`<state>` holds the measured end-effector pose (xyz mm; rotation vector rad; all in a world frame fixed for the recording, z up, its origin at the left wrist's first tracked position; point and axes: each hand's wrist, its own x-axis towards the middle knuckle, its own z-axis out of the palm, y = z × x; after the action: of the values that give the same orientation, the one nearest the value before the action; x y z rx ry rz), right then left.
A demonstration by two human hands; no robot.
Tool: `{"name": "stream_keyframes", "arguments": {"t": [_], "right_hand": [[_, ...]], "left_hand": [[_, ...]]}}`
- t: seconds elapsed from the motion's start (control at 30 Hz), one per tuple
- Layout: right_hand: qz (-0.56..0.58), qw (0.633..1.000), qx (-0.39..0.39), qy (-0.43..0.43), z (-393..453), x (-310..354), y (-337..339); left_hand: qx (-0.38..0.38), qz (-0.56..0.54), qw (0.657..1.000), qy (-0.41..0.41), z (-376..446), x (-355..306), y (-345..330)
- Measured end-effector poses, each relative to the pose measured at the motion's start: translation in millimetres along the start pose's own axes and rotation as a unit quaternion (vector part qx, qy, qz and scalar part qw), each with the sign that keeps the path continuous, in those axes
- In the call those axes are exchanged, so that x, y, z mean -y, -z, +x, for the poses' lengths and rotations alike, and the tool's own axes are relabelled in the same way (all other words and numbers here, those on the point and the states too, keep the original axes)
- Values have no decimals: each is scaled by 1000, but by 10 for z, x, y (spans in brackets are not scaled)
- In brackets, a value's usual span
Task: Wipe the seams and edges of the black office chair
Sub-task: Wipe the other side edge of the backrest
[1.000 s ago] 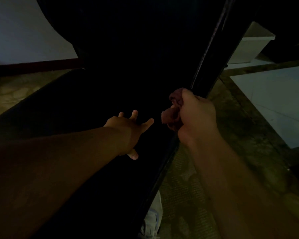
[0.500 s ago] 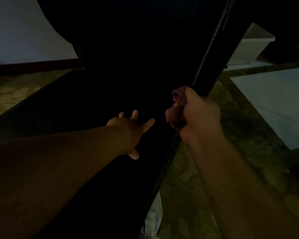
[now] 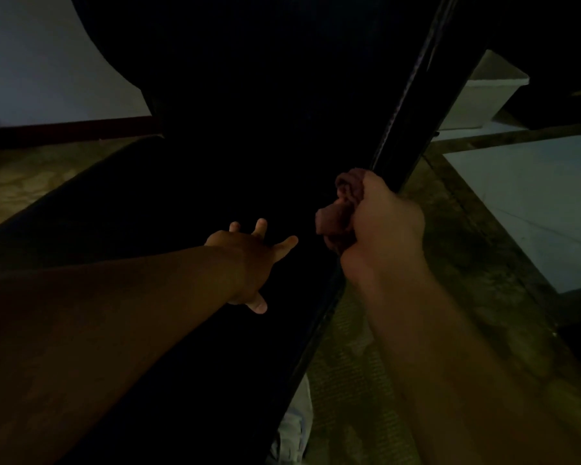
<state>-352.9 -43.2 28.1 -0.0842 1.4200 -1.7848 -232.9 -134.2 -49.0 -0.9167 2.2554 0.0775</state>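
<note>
The black office chair (image 3: 255, 135) fills the middle of the dim view, its seat running toward me and its backrest rising behind. My right hand (image 3: 383, 229) grips a bunched dark-red cloth (image 3: 341, 209) against the chair's right edge, at the foot of a glossy black side bar (image 3: 413, 105). My left hand (image 3: 249, 260) lies flat on the seat with its fingers spread, a little left of the cloth.
Patterned floor (image 3: 467, 263) lies to the right of the chair. A white box (image 3: 483, 92) stands at the back right and a pale sheet (image 3: 544, 203) lies on the floor at the right. A white shoe (image 3: 294, 427) shows below the seat edge. A light wall (image 3: 41, 62) is at the left.
My right hand with the cloth has slid a short way up and to the right along the chair's edge. The left hand has stayed put on the seat.
</note>
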Motion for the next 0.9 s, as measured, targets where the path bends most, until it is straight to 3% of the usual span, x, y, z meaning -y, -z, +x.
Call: {"name": "stream_keyframes", "arguments": {"t": [0.37, 0.73, 0.9], "right_hand": [[19, 997, 11, -73, -60, -41, 195], [145, 974, 43, -167, -470, -75, 367], [47, 978, 16, -202, -678, -136, 457]], "left_hand": [[-11, 1, 1000, -27, -150, 12, -56], [20, 10, 999, -30, -342, -108, -221], [38, 23, 998, -53, -558, -165, -278]]}}
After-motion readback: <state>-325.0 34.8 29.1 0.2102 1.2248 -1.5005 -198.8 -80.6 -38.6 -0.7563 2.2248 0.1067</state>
